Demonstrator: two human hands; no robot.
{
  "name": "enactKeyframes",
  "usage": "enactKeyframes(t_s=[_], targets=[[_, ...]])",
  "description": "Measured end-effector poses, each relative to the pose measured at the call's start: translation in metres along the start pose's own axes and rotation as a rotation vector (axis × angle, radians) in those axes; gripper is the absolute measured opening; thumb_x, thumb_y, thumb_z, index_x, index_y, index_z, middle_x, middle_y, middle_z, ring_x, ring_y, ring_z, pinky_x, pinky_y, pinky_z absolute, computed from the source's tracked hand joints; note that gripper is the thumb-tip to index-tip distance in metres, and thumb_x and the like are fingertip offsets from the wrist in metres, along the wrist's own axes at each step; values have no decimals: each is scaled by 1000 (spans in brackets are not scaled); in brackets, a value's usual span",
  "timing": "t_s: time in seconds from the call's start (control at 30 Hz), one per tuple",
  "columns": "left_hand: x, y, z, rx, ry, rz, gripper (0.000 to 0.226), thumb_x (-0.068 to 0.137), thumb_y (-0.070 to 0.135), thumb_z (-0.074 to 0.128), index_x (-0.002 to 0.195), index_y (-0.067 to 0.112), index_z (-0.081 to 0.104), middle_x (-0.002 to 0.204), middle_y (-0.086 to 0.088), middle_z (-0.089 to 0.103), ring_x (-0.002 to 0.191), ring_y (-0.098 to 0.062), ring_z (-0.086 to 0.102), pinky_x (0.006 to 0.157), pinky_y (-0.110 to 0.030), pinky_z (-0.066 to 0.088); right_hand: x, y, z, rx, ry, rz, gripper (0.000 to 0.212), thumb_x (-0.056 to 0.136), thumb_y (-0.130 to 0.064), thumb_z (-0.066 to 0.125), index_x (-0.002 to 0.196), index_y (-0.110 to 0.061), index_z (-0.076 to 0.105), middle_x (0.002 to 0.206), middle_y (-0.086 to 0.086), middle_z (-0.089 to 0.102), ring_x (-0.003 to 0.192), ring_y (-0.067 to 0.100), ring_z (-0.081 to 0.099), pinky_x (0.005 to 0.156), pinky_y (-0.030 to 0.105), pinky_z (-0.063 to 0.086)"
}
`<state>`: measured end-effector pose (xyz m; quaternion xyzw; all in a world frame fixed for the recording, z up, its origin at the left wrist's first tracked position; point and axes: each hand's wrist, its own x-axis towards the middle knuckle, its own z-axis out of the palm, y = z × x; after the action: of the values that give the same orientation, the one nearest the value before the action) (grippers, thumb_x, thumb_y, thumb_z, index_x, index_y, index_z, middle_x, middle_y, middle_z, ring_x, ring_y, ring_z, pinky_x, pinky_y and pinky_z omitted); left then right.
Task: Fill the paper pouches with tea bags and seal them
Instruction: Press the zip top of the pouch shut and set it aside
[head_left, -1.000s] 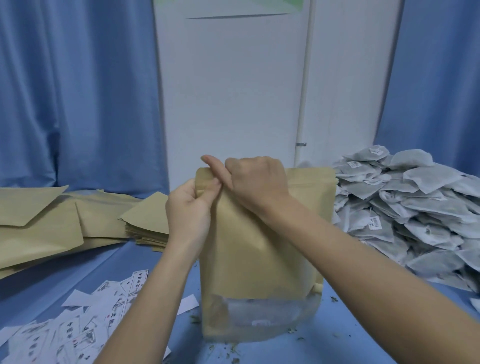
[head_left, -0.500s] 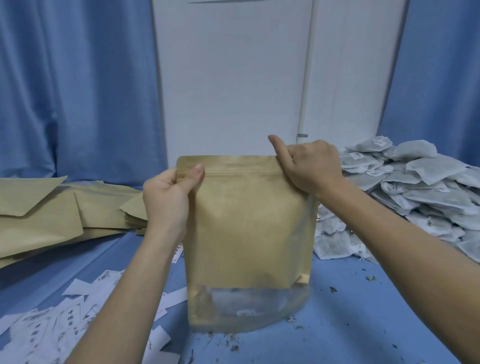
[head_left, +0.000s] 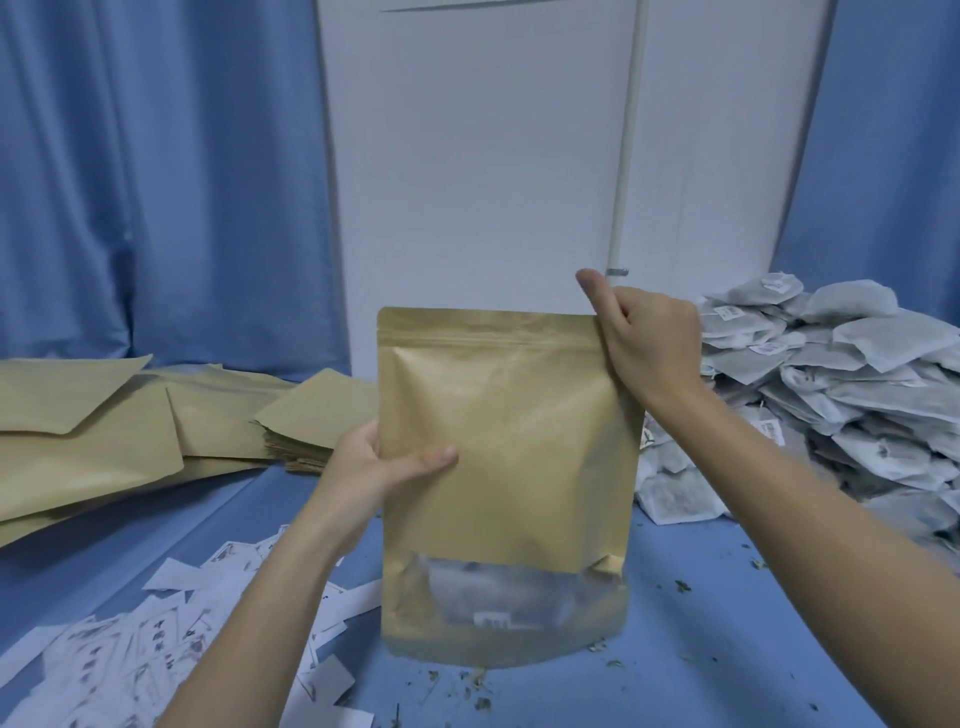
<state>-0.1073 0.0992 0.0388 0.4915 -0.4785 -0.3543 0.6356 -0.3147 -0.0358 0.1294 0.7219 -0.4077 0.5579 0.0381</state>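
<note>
Kraft paper filled the middle of the view: we held one pouch upright, its base resting on or just above the blue counter; we could not tell which. Through the clear window near its bottom, tea bags showed, so we judged the filling of this pouch done. The zip line across the top looked flat and closed from the left corner to the right, though we could not be sure the seal had caught along its whole length.

Our right hand sat at the top right corner, fingers closed in a pinch on the zip strip, thumb raised above the edge. Our left hand gripped the left edge about halfway down, thumb across the front face and the other fingers hidden behind the paper.

We judged the step in hand to be the end of sealing, the pinch having reached the far end of the zip. The next move called for a check that the strip was shut, then setting this pouch aside and taking an empty one from the pile lying flat on the left. The heap of tea bags lay on the right, just beside the pouch. White paper slips were scattered near left, and loose tea crumbs dotted the counter around the base.
</note>
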Motion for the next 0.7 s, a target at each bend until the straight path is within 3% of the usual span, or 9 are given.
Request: enactKeyframes(t_s=[0.07, 0.1, 0.17, 0.23, 0.27, 0.37, 0.47, 0.6, 0.7], targets=[[2, -7, 1, -58, 104, 18, 50, 41, 31, 92, 84, 16, 72, 91, -5, 75, 82, -19, 72, 59, -24, 54, -9, 9, 3, 320, -95, 166, 40, 80, -67, 49, 67, -29, 50, 65, -13, 52, 62, -10, 50, 58, 7, 33], [4, -8, 1, -94, 152, 37, 47, 41, 29, 92, 82, 16, 72, 89, -4, 75, 79, -17, 72, 57, -22, 53, -17, 15, 2, 485, -222, 273, 45, 71, -72, 55, 86, -29, 58, 81, -18, 59, 74, -16, 52, 63, 6, 35], [9, -4, 1, -170, 210, 73, 45, 45, 30, 85, 85, 15, 71, 88, -3, 75, 76, -15, 72, 56, -21, 53, -40, 32, 2, 690, -596, 383, 67, 60, -70, 69, 112, -29, 60, 103, -16, 66, 91, -6, 61, 70, 17, 44], [15, 2, -1, -245, 244, 67, 49, 49, 30, 83, 92, 11, 70, 90, -4, 75, 78, -15, 72, 57, -22, 53, -67, 49, 6, 780, -892, 425, 58, 60, -59, 74, 111, -32, 64, 111, -10, 68, 100, 9, 65, 76, 28, 52], [17, 5, -1, -281, 255, 47, 51, 51, 30, 83, 95, 9, 69, 91, -5, 74, 79, -17, 72, 57, -24, 54, -79, 54, 8, 824, -960, 443, 51, 64, -54, 75, 108, -31, 66, 112, -6, 68, 101, 13, 65, 76, 28, 53], [24, 13, 0, -292, 243, -49, 50, 57, 33, 82, 99, 10, 69, 93, -4, 74, 84, -18, 72, 58, -26, 55, -99, 60, 11, 890, -899, 494, 46, 71, -51, 73, 105, -21, 68, 111, 1, 69, 103, 19, 65, 84, 34, 52], [23, 11, -5, -217, 35, -232, 49, 67, 43, 73, 107, 15, 69, 104, -2, 73, 92, -17, 70, 65, -29, 57, -106, 63, 10, 944, -745, 562, 48, 75, -46, 65, 106, -10, 66, 108, 7, 69, 101, 23, 66, 91, 40, 50], [5, -2, -14, -188, -316, -418, 35, 80, 42, 60, 104, 21, 74, 107, -2, 70, 92, -19, 68, 73, -32, 57, -118, 65, 9, 1087, -705, 681, 37, 89, -37, 53, 119, -15, 61, 115, 4, 68, 106, 21, 65, 85, 36, 52], [-7, -10, -24, -389, -289, -411, 35, 86, 37, 51, 100, 17, 76, 103, -4, 72, 88, -18, 70, 65, -27, 56, -123, 53, 15, 1048, -707, 753, 29, 93, -32, 52, 113, -15, 65, 106, 3, 71, 92, 17, 69, 68, 28, 54]])
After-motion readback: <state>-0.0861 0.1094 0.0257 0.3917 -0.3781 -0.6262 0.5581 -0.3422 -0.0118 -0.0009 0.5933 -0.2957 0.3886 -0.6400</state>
